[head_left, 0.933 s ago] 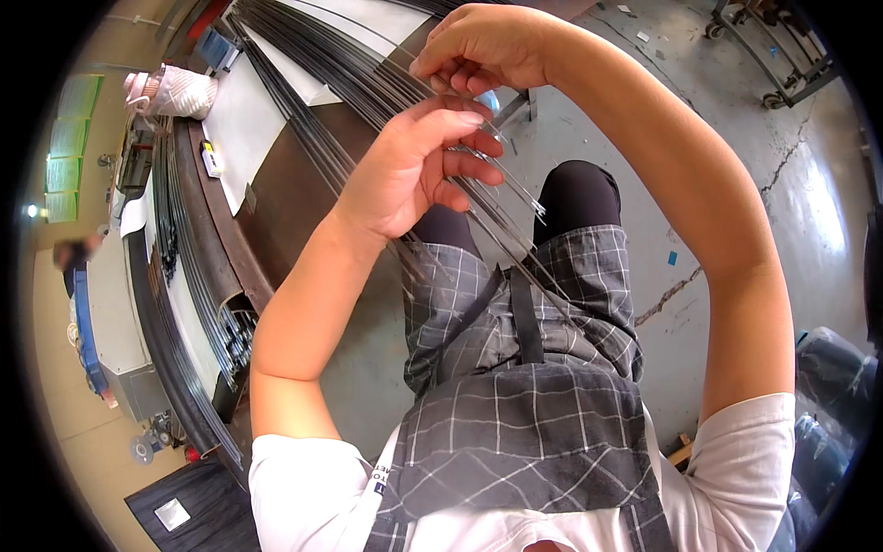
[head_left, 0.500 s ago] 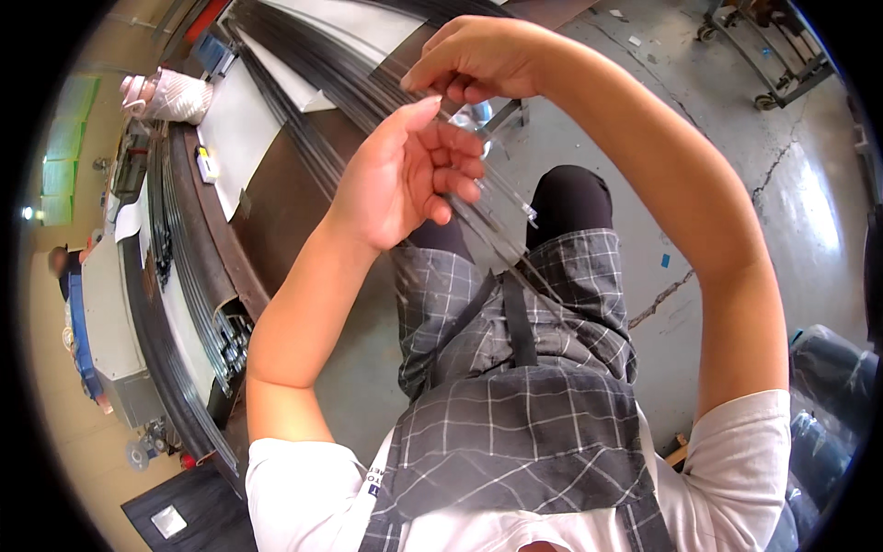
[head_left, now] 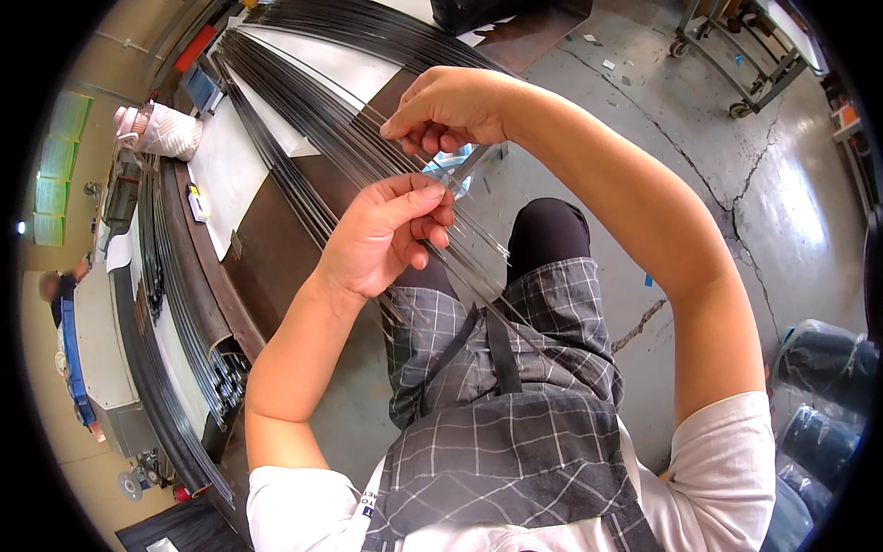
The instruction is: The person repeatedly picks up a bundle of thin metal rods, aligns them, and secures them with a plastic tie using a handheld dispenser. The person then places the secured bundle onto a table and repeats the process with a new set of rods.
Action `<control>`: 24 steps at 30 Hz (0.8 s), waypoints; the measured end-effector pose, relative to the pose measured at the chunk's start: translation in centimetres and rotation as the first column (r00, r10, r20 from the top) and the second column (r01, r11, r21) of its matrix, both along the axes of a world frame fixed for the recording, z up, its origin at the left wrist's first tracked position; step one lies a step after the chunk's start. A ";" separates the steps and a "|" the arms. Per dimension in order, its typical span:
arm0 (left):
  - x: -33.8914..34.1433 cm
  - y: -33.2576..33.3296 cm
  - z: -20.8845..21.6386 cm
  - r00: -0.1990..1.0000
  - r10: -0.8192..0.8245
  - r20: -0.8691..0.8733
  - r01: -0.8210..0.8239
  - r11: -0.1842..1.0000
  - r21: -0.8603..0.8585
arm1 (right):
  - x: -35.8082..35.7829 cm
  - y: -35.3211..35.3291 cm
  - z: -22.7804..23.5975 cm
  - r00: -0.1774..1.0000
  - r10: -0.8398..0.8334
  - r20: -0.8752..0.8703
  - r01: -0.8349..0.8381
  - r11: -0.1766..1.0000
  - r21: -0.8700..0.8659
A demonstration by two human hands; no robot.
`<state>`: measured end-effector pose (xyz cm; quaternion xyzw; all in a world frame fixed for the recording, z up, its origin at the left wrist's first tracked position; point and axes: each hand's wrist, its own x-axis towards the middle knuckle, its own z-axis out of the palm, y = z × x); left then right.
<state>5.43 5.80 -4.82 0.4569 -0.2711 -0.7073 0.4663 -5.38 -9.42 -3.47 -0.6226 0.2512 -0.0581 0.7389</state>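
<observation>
Many long, thin dark rods (head_left: 308,101) lie in bundles across the table, their near ends reaching out over my lap. Above them, my right hand (head_left: 451,109) has thumb and forefinger pinched together at what looks like a single thin rod. Nearer to me and slightly left, my left hand (head_left: 391,230) is closed, palm side up, with the thumb pressed on the curled fingers. Whatever lies in that pinch is too fine to make out. Loose rod ends (head_left: 497,247) show below both hands, close to my knees.
A brown table (head_left: 276,244) bears white sheets and another rod bundle (head_left: 340,23). At left stand a pink-and-white wrapped bottle (head_left: 166,132) and a small yellow-and-white item (head_left: 196,202). Far right are a wheeled cart (head_left: 745,64) and plastic-wrapped dark rolls (head_left: 828,368). Someone is at far left.
My left hand's raised thumb and loose fingers have closed into a pinch. Both hands sit lower in the picture, and the whole view has shifted a little.
</observation>
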 end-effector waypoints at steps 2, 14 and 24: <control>0.0 0.0 0.0 1.000 0.004 0.013 -0.004 1.000 -0.003 | -0.1 -0.2 -0.1 1.000 0.023 0.010 -0.023 0.999 0.032; -0.3 -0.2 0.1 0.996 -0.003 0.086 0.008 0.998 -0.060 | -0.6 -0.2 -0.4 0.994 0.089 0.068 -0.103 0.968 0.229; -0.6 -0.2 0.6 0.996 -0.006 0.090 0.012 0.998 -0.065 | -0.7 0.1 -0.2 0.982 0.114 0.149 -0.149 0.957 0.248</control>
